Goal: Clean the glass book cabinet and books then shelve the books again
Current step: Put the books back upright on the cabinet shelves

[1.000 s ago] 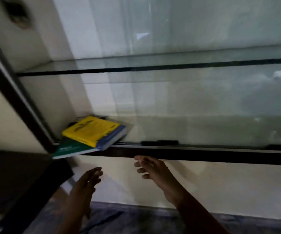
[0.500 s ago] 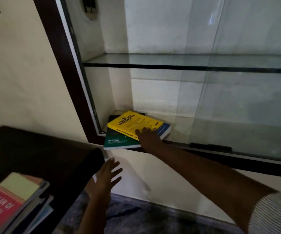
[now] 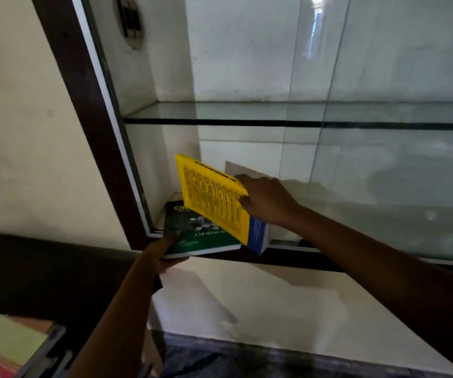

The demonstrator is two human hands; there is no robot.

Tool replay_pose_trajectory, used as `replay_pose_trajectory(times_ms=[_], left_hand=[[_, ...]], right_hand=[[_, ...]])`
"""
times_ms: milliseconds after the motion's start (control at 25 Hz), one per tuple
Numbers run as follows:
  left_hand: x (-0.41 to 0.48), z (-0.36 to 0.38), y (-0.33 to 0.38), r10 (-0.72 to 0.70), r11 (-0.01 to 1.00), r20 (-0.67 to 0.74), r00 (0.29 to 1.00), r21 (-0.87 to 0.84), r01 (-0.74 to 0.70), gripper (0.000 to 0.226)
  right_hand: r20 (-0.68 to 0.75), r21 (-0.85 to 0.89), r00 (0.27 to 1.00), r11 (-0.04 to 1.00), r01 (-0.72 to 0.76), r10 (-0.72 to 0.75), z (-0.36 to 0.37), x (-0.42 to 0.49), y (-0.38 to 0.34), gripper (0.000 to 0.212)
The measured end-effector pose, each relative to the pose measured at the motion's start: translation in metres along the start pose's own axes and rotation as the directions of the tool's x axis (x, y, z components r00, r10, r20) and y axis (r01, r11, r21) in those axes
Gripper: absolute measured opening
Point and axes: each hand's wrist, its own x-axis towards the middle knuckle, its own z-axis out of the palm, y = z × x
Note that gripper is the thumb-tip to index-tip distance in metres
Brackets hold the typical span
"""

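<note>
My right grip grasps the yellow book by its far edge and holds it tilted up steeply in the bottom left corner of the cabinet. The green book lies flat beneath it, jutting out over the front rail. My left grip pinches the green book's near left corner. A glass shelf spans above. More books are stacked on the dark tabletop at lower left.

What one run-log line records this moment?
right hand: holds yellow book tilted | left hand: grips green lab manual | place: bottom-left corner of cabinet
</note>
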Motion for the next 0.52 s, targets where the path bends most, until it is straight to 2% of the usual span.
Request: replay_pose_trajectory(times_ms=[80,160,280,320,400,480,520], left_hand=[[0.003,0.009,0.002,0.072,0.997,-0.009,0.997,0.001,-0.072,0.008],[-0.017,0.014,0.001,0.193,0.981,0.016,0.981,0.033,-0.194,0.016],[-0.085,0.022,-0.016,0.373,0.898,0.014,0.928,0.247,-0.365,0.031],[-0.112,0.025,-0.027,0.434,0.834,0.028,0.901,0.366,-0.413,0.034],[-0.159,0.025,-0.054,0.555,0.638,0.085,0.827,0.594,-0.49,0.035],[-0.193,0.03,-0.073,0.589,0.473,0.166,0.791,0.722,-0.505,0.033],[-0.205,0.039,-0.083,0.568,0.424,0.213,0.795,0.753,-0.504,0.031]], right_hand=[[-0.034,0.024,0.999,1.0,0.003,-0.002,-0.012,-0.023,-0.001,0.042],[-0.044,0.033,0.999,0.999,-0.003,0.004,-0.026,-0.049,0.0,0.044],[-0.059,0.029,0.996,0.997,-0.065,0.066,-0.042,-0.087,0.012,0.047],[-0.066,0.025,0.992,0.994,-0.107,0.108,-0.047,-0.103,0.018,0.048],[-0.069,0.055,0.976,0.977,-0.205,0.209,-0.055,-0.147,0.029,0.048],[-0.063,0.11,0.957,0.955,-0.275,0.282,-0.062,-0.196,0.043,0.048],[-0.059,0.134,0.949,0.944,-0.301,0.311,-0.064,-0.225,0.054,0.05]])
